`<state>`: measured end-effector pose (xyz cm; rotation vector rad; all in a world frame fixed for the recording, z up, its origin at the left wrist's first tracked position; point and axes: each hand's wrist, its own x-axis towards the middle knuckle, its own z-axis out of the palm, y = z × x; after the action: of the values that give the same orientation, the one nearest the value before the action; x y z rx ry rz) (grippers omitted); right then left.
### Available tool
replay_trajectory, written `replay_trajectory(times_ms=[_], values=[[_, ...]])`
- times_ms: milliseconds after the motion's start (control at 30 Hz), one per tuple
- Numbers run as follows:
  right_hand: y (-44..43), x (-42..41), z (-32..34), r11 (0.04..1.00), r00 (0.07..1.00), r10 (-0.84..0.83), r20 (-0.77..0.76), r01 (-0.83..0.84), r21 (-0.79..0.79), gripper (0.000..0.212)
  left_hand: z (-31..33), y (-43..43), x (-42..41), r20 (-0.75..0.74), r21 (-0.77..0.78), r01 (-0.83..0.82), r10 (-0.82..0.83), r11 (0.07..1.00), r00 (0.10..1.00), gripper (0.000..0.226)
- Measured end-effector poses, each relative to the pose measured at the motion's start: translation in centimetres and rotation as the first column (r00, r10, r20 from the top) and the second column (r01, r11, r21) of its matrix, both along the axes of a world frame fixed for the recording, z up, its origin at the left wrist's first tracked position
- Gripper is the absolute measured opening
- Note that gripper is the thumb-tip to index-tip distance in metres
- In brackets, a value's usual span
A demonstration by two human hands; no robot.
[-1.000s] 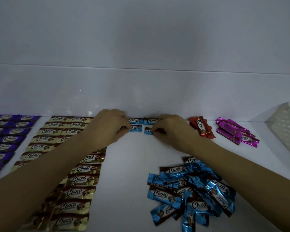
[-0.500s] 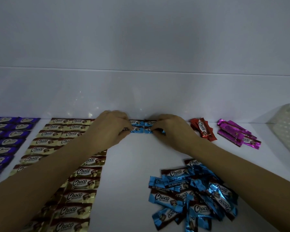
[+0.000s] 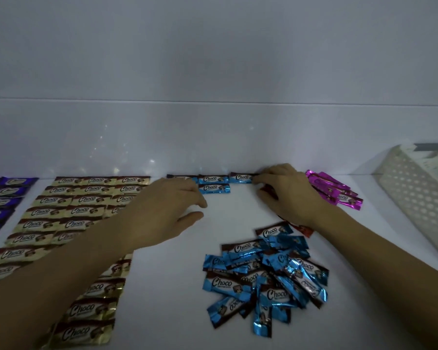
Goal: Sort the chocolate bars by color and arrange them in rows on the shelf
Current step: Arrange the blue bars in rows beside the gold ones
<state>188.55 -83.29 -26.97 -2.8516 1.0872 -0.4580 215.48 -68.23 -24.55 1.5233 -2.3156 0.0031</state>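
Three blue bars lie in a row along the back wall, the rightmost blue bar [image 3: 240, 178] touched at its right end by the fingertips of my right hand [image 3: 286, 195], thumb apart from it. A fourth blue bar [image 3: 214, 188] lies just in front of the middle one. My left hand [image 3: 167, 210] hovers open and holds nothing, left of these bars, its fingers covering part of the leftmost blue bar [image 3: 181, 177]. A loose pile of blue bars [image 3: 263, 274] lies in front of my right wrist. Gold bars [image 3: 86, 198] fill neat rows at the left.
Purple bars [image 3: 0, 198] lie in rows at the far left edge. A pile of magenta bars [image 3: 334, 190] sits right of my right hand. Red bars [image 3: 305, 229] are mostly hidden under that hand and wrist. A white perforated basket [image 3: 415, 198] stands at the right.
Both hands were pinching blue bars at the back middle. My left hand has let go and drawn back open; my right hand has slid to the right along the back row.
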Motion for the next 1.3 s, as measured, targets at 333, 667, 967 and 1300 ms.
replay_trajectory(times_ms=[333, 667, 967, 1300], values=[[0.9, -6.5, -0.2, 0.998, 0.998, 0.059, -0.012, -0.058, 0.026, 0.023, 1.0, 1.8, -5.8, -0.009, 0.118, -0.012, 0.013, 0.993, 1.000, 0.027], [1.6, -5.8, 0.9, 0.992, 0.992, 0.126, -0.007, -0.126, -0.028, 0.022, 0.4, 2.5, -8.6, -0.033, 0.327, -0.102, 0.119, 0.939, 0.992, 0.038], [0.6, 0.2, 0.9, 0.994, 0.978, 0.109, -0.180, -0.113, -0.012, 0.041, -0.1, 2.4, -9.0, -0.099, 0.376, -0.070, 0.115, 0.924, 0.988, 0.039], [1.1, 1.1, 0.9, 0.991, 0.984, 0.135, -0.115, -0.134, 0.021, 0.047, -0.5, 3.0, -8.6, -0.175, 0.341, -0.036, 0.101, 0.939, 0.979, 0.036]])
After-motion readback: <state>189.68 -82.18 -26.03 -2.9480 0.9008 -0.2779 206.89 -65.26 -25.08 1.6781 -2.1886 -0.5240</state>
